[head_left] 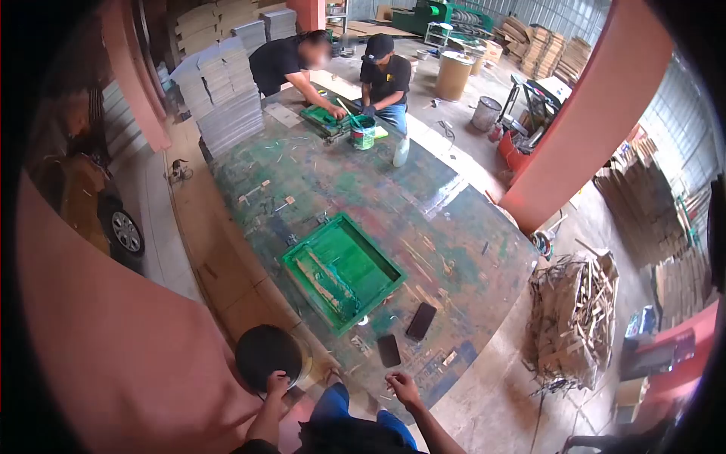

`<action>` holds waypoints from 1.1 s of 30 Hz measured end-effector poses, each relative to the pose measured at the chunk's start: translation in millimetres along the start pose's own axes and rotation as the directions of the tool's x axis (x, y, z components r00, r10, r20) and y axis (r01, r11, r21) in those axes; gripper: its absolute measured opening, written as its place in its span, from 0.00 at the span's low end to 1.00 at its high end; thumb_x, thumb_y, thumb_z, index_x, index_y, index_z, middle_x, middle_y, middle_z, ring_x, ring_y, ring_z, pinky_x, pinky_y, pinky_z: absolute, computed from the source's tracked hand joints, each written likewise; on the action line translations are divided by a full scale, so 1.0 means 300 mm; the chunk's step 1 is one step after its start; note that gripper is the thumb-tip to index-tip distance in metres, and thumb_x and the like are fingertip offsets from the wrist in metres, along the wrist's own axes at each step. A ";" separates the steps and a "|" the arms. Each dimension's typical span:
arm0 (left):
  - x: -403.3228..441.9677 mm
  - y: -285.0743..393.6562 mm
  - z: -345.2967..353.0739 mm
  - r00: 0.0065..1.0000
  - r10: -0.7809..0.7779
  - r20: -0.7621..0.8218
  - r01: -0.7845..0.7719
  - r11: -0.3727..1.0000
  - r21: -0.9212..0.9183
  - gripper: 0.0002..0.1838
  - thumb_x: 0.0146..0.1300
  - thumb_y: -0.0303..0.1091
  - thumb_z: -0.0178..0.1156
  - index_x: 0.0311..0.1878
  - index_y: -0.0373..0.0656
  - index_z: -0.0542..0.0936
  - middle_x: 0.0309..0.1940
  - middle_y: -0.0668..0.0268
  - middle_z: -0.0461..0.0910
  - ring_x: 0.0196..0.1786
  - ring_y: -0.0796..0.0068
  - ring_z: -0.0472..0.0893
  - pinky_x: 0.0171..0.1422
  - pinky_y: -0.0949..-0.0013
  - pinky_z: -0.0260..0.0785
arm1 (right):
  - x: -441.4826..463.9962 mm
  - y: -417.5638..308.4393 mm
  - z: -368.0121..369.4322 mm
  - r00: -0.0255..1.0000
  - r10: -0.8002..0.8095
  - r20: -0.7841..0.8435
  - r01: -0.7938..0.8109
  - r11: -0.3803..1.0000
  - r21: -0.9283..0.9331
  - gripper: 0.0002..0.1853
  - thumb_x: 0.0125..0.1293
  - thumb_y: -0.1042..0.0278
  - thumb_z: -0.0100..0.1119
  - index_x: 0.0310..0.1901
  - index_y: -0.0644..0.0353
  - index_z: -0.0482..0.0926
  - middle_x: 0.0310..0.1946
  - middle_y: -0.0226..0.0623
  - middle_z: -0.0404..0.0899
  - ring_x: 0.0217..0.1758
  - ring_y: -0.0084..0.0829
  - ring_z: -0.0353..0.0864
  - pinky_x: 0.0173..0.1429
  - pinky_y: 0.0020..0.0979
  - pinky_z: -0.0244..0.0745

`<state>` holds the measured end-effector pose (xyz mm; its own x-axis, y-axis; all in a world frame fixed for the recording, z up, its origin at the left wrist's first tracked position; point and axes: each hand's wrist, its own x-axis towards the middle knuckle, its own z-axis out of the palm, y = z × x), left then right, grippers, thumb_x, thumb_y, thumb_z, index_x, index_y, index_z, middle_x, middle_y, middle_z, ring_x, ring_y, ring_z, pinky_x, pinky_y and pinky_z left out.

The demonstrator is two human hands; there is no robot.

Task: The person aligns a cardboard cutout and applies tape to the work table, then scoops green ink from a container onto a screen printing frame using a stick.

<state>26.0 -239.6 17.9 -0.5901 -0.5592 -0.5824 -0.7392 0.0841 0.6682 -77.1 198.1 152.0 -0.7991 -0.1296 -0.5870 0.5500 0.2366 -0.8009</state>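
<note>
My left hand (278,384) is at the near rim of a black round lid (266,354), its fingers curled on the edge. Over the near edge of the stained table (476,280), my right hand (404,387) is half curled, fingers slightly apart, with nothing visible in it. Just beyond it lies a dark phone (389,351), and a second phone (421,321) is to its right. A green frame (344,272) with raised sides rests on the table, green paint and a pale strip inside it.
Two people (384,79) work at the far end beside a green paint bucket (363,135) and a bottle (401,152). Stacked sheets (227,113) stand far left. A pink pillar (582,121) and a sack of scraps (578,318) are right.
</note>
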 end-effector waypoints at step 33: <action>-0.230 0.516 0.003 0.884 -0.098 0.457 -0.098 0.917 0.386 0.17 0.64 0.28 0.67 0.56 0.46 0.82 0.40 0.60 0.86 0.39 0.69 0.83 0.45 0.63 0.78 | 0.592 0.234 -0.034 0.900 0.047 -0.434 -0.303 0.783 -0.544 0.57 0.44 0.51 0.84 0.75 0.52 0.60 0.64 0.47 0.68 0.68 0.52 0.68 0.68 0.51 0.71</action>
<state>-48.2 -187.2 161.1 -0.5980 -0.1259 -0.7915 -0.7455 0.4500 0.4917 -183.0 201.6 -7.2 -0.7985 0.3119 -0.5149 0.5405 0.7480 -0.3851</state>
